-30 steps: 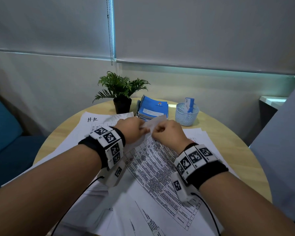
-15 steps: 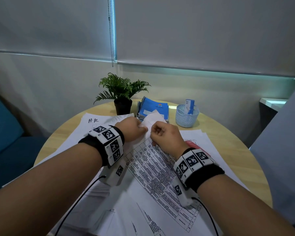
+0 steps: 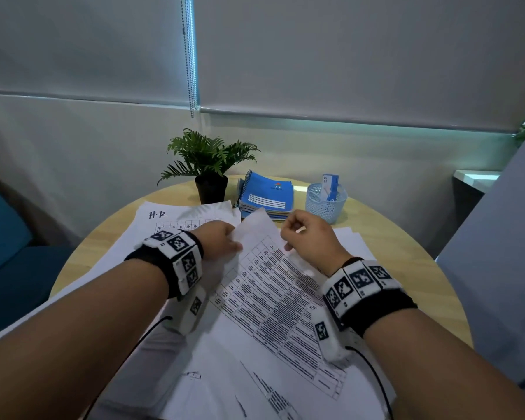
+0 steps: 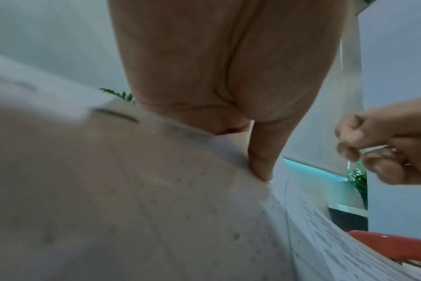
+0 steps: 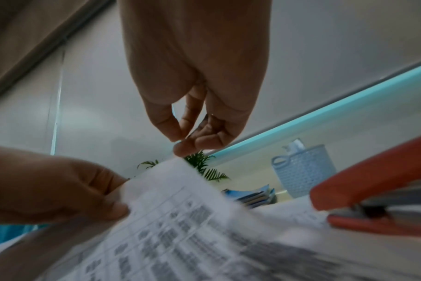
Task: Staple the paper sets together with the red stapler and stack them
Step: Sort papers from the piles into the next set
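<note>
Round table [image 3: 406,256] papers hide the stapler [image 5: 373,180]; left hand [image 3: 219,237] pinches a sheet [image 3: 255,228], right hand [image 3: 309,234] curled empty.

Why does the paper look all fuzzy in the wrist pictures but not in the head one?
In the head view the printed paper is sharp enough to show its table lines; in the left wrist view it fills the frame, smeared; in the right wrist view its print and the red stapler are blurred.

Black wristbands [image 3: 152,262] with white coded marker blocks, thin black cables [image 3: 376,380]
</note>
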`<state>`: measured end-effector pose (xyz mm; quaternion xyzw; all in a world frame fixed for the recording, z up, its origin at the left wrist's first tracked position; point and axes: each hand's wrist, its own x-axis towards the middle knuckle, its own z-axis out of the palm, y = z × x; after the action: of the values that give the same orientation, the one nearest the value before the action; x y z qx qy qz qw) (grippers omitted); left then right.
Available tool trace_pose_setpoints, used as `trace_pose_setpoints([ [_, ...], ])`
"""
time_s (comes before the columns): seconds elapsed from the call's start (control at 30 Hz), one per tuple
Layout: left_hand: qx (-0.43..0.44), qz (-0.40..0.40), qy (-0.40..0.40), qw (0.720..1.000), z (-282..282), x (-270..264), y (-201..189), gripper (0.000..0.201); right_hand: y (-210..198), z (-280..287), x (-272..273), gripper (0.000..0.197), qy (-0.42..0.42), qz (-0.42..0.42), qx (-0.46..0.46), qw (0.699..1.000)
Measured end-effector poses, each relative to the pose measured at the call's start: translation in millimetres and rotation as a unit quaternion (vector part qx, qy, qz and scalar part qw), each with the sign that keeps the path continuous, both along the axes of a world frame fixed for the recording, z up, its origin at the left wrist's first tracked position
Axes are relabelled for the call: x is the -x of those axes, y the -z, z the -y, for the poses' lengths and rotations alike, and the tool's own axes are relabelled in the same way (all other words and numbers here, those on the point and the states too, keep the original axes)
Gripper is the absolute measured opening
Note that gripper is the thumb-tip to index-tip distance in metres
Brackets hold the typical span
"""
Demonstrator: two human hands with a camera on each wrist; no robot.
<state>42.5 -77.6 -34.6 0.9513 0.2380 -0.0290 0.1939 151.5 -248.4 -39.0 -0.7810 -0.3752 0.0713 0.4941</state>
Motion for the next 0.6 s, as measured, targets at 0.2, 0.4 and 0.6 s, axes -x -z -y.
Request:
trace_pose_setpoints([
  [0.2, -0.134, -0.107, -0.008, 0.985, -4.3, -0.9, 9.4, 0.039, -7.8, 46.2, -21.7, 0.005, 0.056, 0.017, 0.022, 0.998],
  [0.4, -0.174, -0.171, -0.013, 0.970, -8.4, -10.4, 25.5, 0.044, -9.0, 124.7, -66.0, 0.010, 0.154, -0.012, 0.074, 0.985],
  [0.6, -0.164, -0.200, -0.029, 0.966, -36.8, -22.2, 43.6, 0.057, 12.3, 227.3, -102.4, 0.013, 0.255, -0.042, 0.106, 0.960],
])
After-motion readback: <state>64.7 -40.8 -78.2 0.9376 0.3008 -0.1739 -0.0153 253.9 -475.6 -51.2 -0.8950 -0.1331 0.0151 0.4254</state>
